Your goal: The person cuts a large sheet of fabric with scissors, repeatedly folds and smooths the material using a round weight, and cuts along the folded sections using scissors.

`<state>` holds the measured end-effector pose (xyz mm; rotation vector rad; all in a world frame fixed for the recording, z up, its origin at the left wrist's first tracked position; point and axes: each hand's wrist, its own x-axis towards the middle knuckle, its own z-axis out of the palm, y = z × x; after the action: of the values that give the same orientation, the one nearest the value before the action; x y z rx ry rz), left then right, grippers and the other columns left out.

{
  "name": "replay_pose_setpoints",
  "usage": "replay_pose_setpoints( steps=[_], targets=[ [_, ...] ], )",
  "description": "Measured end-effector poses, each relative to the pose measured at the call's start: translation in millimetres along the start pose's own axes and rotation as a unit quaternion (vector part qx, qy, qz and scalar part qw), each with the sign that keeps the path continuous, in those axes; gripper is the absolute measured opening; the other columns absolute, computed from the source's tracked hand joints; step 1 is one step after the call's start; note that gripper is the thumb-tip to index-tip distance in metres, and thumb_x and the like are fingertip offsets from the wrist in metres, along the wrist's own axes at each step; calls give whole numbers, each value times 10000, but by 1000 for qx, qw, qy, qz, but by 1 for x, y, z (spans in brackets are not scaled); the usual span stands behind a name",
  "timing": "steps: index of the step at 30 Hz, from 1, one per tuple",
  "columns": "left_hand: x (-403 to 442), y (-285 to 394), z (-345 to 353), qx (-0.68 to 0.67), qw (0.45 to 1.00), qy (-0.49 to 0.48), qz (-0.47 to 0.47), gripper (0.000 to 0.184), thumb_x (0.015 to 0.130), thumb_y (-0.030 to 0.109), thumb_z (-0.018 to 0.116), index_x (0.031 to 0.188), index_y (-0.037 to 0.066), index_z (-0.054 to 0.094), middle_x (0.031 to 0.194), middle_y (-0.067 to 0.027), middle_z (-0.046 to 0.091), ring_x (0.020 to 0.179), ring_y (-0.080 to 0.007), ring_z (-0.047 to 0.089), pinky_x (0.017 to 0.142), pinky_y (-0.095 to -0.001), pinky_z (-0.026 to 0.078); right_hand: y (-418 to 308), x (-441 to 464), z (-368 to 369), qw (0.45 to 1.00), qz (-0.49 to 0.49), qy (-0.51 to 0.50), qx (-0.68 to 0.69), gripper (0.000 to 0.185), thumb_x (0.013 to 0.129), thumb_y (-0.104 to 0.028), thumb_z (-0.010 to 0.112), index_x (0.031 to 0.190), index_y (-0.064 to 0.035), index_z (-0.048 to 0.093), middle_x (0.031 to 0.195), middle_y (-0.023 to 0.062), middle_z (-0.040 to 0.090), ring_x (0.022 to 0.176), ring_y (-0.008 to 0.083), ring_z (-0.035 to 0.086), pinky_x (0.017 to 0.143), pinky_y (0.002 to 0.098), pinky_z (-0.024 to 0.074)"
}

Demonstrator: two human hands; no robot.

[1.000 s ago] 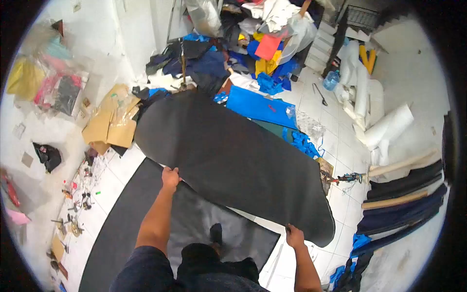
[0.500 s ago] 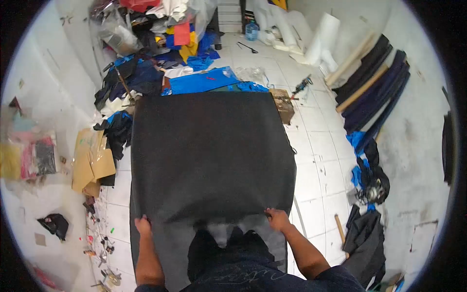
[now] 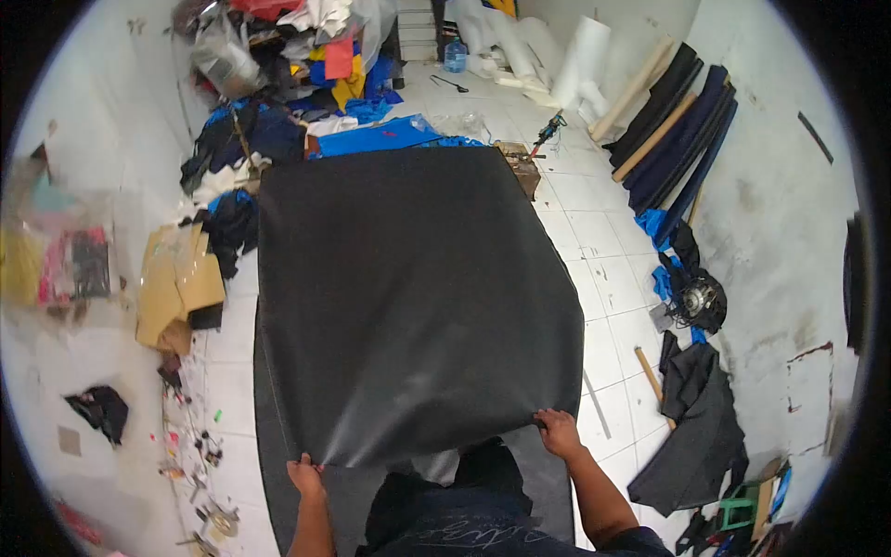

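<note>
A wide black sheet [image 3: 418,278], smooth and slightly shiny, stretches away from me over the low surface. My left hand [image 3: 305,473] pinches its near left corner. Toward the right end of the same near edge, my right hand [image 3: 557,433] grips the sheet with fingers closed. Between my hands the edge sags a little and light creases run up from it. Beneath the lifted edge lies another dark layer [image 3: 278,492], showing along the left side and near my legs. What supports the layers is hidden.
Cloth heaps and a blue fabric piece [image 3: 371,137] lie beyond the far edge. Fabric rolls [image 3: 687,130] lean on the right wall, near a dark fabric pile [image 3: 691,427]. Cardboard pieces [image 3: 176,278] and small scattered items line the left. White tiles [image 3: 603,278] show on the right.
Both hands have shifted right and closer to me in view, pulling the sheet's near edge along. The edge now lifts, and more of the layer beneath shows at left.
</note>
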<state>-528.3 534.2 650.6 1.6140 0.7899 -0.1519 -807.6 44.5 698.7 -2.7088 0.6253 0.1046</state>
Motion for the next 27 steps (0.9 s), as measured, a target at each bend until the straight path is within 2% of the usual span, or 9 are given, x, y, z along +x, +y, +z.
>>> replay_pose_setpoints(
  steps=[8, 11, 13, 15, 17, 21, 23, 24, 27],
  targets=[
    [-66, -25, -91, -18, 999, -26, -9, 169, 949, 112, 578, 938, 36, 427, 697, -48, 466, 519, -153, 473, 477, -327, 467, -13, -101, -28, 998, 10, -13, -61, 359, 796, -69, 621, 1153, -90, 655, 1258, 129, 639, 1204, 325, 583, 1013, 494, 427],
    [-82, -41, -117, -44, 998, -46, 26, 156, 953, 124, 567, 977, 31, 444, 757, -48, 469, 601, -147, 486, 538, -334, 477, -3, -130, -34, 999, 15, -33, -24, 301, 855, -163, 614, 1150, -126, 666, 1262, 125, 625, 1169, 324, 590, 1033, 512, 407],
    [-110, -26, -126, -84, 995, -44, 20, 166, 950, 142, 572, 1003, 33, 458, 799, -49, 473, 663, -153, 493, 597, -344, 473, -6, -149, -40, 995, -16, -16, -102, 289, 840, -65, 606, 1120, -94, 672, 1044, 127, 693, 982, 357, 645, 860, 493, 489],
    [-132, -26, -143, -52, 996, -65, 31, 152, 962, 113, 542, 930, 27, 421, 853, -74, 461, 739, -165, 496, 671, -356, 495, 18, -168, -27, 995, -56, 4, -83, 237, 843, -32, 575, 1057, -71, 668, 994, 146, 689, 893, 381, 641, 818, 490, 498],
    [-138, -52, -163, -35, 998, -44, 35, 183, 970, 129, 566, 911, 37, 420, 794, -61, 462, 656, -138, 488, 605, -319, 507, 3, -189, -38, 997, -39, 7, -60, 272, 828, 16, 541, 1071, -30, 656, 973, 174, 698, 898, 403, 648, 825, 484, 512],
    [-164, -84, -197, -38, 996, -48, 66, 186, 963, 114, 583, 909, 45, 419, 762, -48, 465, 614, -123, 488, 563, -292, 498, 1, -246, -26, 998, -17, -47, -31, 339, 835, 8, 571, 1167, -14, 635, 1170, 192, 661, 1132, 385, 607, 993, 445, 465],
    [-189, -106, -228, -29, 995, -38, 89, 189, 961, 121, 583, 902, 48, 419, 767, -47, 471, 619, -125, 491, 566, -293, 491, 10, -288, -2, 997, -73, 18, -2, 346, 789, 1, 619, 1133, -31, 631, 1069, 185, 665, 960, 382, 626, 880, 449, 489],
    [-195, -111, -240, -22, 993, -38, 112, 192, 960, 127, 582, 895, 51, 419, 771, -46, 477, 623, -126, 494, 569, -294, 485, 1, -308, -1, 999, -34, -11, 12, 363, 784, 6, 621, 1143, -41, 628, 1139, 186, 655, 1028, 376, 615, 901, 454, 484],
    [-225, -147, -295, 28, 995, -20, 99, 167, 953, 137, 580, 933, 32, 452, 828, -64, 511, 659, -137, 505, 591, -298, 474, 11, -381, 26, 998, -48, 8, 27, 382, 772, 31, 592, 1144, -39, 640, 1163, 193, 656, 1045, 390, 619, 949, 523, 464]
  ],
)
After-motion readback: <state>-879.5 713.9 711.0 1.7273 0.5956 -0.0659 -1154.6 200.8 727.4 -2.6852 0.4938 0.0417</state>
